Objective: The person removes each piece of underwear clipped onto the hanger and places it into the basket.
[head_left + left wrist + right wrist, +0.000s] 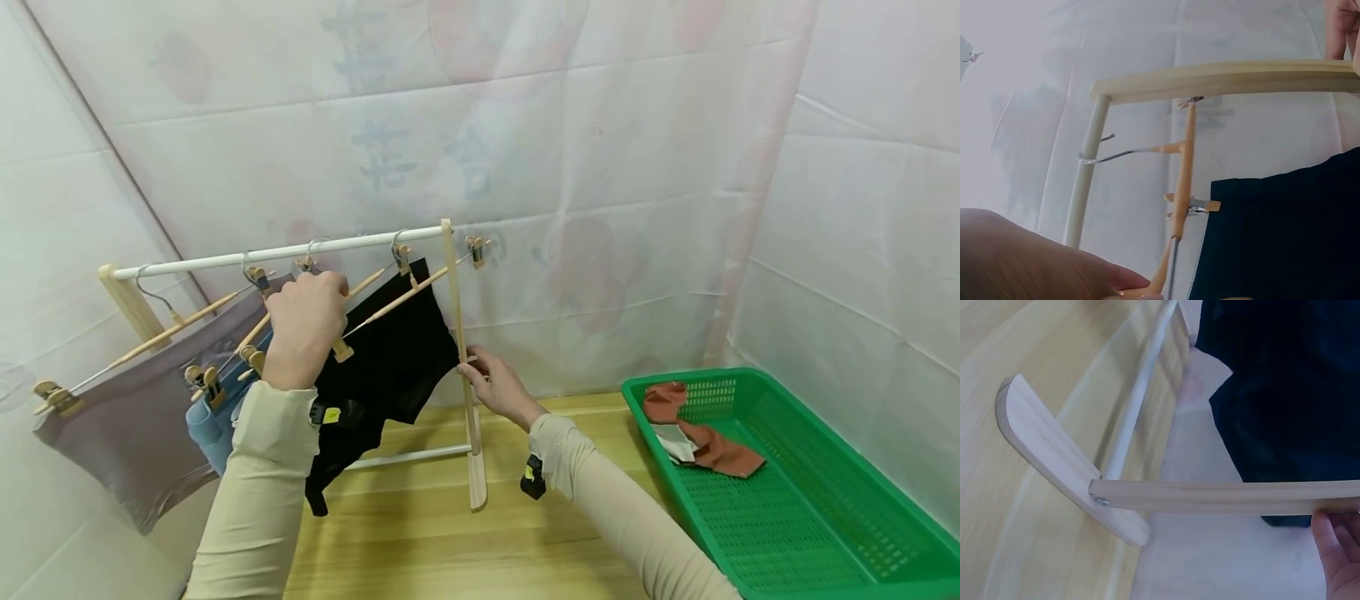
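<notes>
A black garment hangs at the right end of a small clothes rack, below a clip hanger with wooden clips. My left hand grips the hanger near its left part; the fingertips are mostly hidden. In the left wrist view, part of that hand lies against the hanger, whose hook rests on the rack's white rod. With thumb and fingers, my right hand pinches the rack's wooden post beside the garment. The right wrist view shows its thumb and fingers at the post.
Further left on the rack hang a mauve garment and a blue garment from clip hangers. A green basket on the right holds a rust-coloured and white cloth. The rack's foot stands on the wooden table.
</notes>
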Demonstrator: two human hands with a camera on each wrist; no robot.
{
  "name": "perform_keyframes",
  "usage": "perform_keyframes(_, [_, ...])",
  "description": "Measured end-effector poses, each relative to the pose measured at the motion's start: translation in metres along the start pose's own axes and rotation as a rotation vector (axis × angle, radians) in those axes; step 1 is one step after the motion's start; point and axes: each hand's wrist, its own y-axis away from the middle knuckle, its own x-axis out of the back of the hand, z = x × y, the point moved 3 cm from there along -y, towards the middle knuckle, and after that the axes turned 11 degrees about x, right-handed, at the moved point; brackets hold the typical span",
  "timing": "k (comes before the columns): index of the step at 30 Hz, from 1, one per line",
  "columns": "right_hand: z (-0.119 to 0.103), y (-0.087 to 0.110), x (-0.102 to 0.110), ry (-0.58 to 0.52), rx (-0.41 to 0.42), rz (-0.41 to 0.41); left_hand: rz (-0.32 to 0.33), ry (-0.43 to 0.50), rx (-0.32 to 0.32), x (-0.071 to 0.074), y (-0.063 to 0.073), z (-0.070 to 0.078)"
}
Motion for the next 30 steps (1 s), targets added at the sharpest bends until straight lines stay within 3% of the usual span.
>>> perform_keyframes(11, [0.000,-0.002,-0.002,0.001,-0.001,-0.003,0.037,0.038,0.024,0.009,0.002,-0.019])
perform_keyframes(19, [-0.004,-0.002,-0.007,-0.008,-0.001,-0.015,0.084,0.058,0.000,0.012,0.015,-0.029])
perform_keyframes(30, [-0.002,-0.005,-0.007,-0.029,0.011,-0.006,0.050,0.089,0.002,0.010,0.034,-0.048])
